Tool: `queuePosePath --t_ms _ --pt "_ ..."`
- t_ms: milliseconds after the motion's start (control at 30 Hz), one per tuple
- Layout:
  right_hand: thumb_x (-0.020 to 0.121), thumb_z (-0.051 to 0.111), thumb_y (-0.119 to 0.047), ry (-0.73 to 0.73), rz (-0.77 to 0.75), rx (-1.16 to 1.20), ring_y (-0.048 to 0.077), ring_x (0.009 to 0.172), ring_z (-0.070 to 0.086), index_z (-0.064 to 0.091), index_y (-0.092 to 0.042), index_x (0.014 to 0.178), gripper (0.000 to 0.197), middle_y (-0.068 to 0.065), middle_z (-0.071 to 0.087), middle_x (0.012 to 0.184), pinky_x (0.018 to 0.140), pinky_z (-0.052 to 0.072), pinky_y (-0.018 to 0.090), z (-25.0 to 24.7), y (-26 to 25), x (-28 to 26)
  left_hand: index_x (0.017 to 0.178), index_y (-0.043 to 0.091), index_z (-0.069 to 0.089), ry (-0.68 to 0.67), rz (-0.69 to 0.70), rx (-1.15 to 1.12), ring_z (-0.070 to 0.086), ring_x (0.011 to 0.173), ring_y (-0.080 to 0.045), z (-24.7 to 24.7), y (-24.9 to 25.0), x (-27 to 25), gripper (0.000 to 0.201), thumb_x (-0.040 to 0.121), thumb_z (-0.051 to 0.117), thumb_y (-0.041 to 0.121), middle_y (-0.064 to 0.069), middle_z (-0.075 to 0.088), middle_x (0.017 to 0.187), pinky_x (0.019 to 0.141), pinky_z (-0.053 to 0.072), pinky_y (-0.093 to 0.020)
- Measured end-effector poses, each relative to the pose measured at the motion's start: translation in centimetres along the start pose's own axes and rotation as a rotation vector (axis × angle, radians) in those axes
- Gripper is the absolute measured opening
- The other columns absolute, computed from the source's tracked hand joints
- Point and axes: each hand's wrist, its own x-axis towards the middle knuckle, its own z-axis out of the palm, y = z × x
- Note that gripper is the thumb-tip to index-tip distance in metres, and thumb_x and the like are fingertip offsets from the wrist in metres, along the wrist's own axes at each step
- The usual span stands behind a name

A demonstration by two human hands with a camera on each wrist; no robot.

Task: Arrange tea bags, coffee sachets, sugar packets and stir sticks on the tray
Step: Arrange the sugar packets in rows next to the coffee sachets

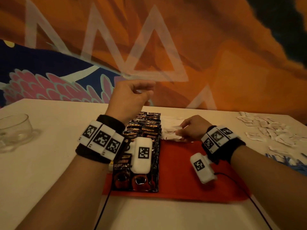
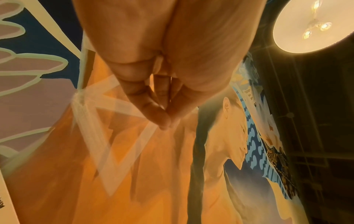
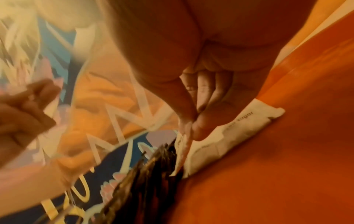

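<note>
Flat red tray (image 1: pixel 191 180) on pale worktop (image 1: pixel 49 171) | black coffee sachets (image 1: pixel 146 128): two overlapping columns on tray's left, count unclear | right hand (image 1: pixel 191 128) pinches one white paper sugar packet (image 3: pixel 184 145) over white packets at tray's far edge | left hand (image 1: pixel 131 98) raised, fingertips together, holding nothing | one clear glass cup (image 1: pixel 15 130) far left.

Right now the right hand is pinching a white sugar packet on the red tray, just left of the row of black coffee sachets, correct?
Wrong side: in the head view, the right hand pinches the white sugar packet on the red tray just right of the black coffee sachets.
</note>
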Motion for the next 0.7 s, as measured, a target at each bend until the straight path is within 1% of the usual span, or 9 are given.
queuePosePath --t_ms 100,167,233,300,367,467,567,633,700 --pt "0.083 0.075 -0.001 -0.016 0.039 -0.043 0.010 0.040 0.060 0.059 -0.007 0.085 0.017 0.011 0.066 0.062 0.039 0.044 0.018 0.7 -0.6 0.2 0.104 0.025 0.073 -0.005 0.009 -0.023 0.066 0.078 -0.003 -0.1 0.0 0.1 0.026 0.091 0.067 0.003 0.006 0.074 0.100 0.070 0.058 -0.021" --pt "0.083 0.076 -0.004 -0.013 0.042 -0.072 0.010 0.044 0.063 0.060 -0.007 0.084 0.016 0.011 0.068 0.065 0.040 0.045 0.019 1.3 -1.0 0.6 0.101 0.028 0.072 0.004 0.012 -0.041 0.066 0.079 -0.003 -0.2 0.1 0.1 0.028 0.091 0.067 0.003 0.008 0.074 0.100 0.070 0.057 -0.021" --pt "0.081 0.080 -0.017 0.023 0.022 -0.238 0.013 0.063 0.070 0.066 -0.010 0.086 0.016 0.008 0.073 0.076 0.052 0.050 0.020 1.8 -1.1 1.1 0.100 0.030 0.071 0.017 0.010 -0.064 0.067 0.082 -0.004 -0.2 0.2 0.2 0.029 0.091 0.067 0.002 0.009 0.073 0.099 0.071 0.058 -0.021" --pt "0.076 0.083 -0.032 0.086 0.001 -0.473 0.019 0.089 0.070 0.071 -0.012 0.094 0.029 0.005 0.074 0.092 0.072 0.055 0.027 2.2 -0.9 1.5 0.099 0.031 0.071 0.024 0.011 -0.075 0.068 0.083 -0.004 -0.3 0.3 0.2 0.030 0.091 0.066 0.003 0.010 0.073 0.099 0.071 0.058 -0.022" --pt "0.075 0.082 -0.038 0.116 -0.007 -0.617 0.023 0.100 0.066 0.069 -0.010 0.103 0.041 0.006 0.071 0.103 0.082 0.055 0.031 2.5 -0.8 1.9 0.100 0.030 0.071 0.027 0.014 -0.080 0.068 0.082 -0.003 -0.4 0.4 0.2 0.030 0.091 0.066 0.003 0.011 0.073 0.098 0.071 0.058 -0.021" --pt "0.074 0.082 -0.034 0.116 -0.035 -0.680 0.023 0.098 0.063 0.064 -0.011 0.103 0.041 0.006 0.068 0.103 0.073 0.054 0.030 2.6 -0.9 1.8 0.099 0.029 0.071 0.035 0.020 -0.082 0.067 0.078 0.000 -0.4 0.4 0.2 0.029 0.090 0.066 0.002 0.010 0.073 0.096 0.069 0.056 -0.019" --pt "0.076 0.081 -0.020 0.127 -0.162 -0.666 0.018 0.083 0.061 0.061 -0.019 0.086 0.022 0.003 0.065 0.097 0.053 0.044 0.023 2.8 -1.2 1.6 0.099 0.029 0.071 0.039 0.022 -0.075 0.066 0.076 0.002 -0.4 0.5 0.3 0.028 0.091 0.066 0.002 0.012 0.072 0.095 0.068 0.056 -0.018" --pt "0.078 0.077 -0.014 0.108 -0.240 -0.665 0.014 0.080 0.062 0.062 -0.026 0.076 0.020 0.001 0.066 0.097 0.055 0.046 0.022 3.3 -1.4 1.7 0.099 0.029 0.070 0.043 0.023 -0.068 0.066 0.077 0.003 -0.4 0.5 0.3 0.028 0.091 0.066 0.003 0.013 0.071 0.096 0.068 0.056 -0.018" --pt "0.081 0.074 -0.012 0.031 -0.251 -0.709 0.014 0.085 0.064 0.065 -0.030 0.078 0.021 -0.001 0.068 0.100 0.065 0.052 0.024 3.7 -1.7 1.7 0.102 0.028 0.070 0.037 0.022 -0.059 0.067 0.080 0.001 -0.4 0.4 0.2 0.028 0.091 0.065 0.003 0.011 0.071 0.097 0.068 0.056 -0.018"
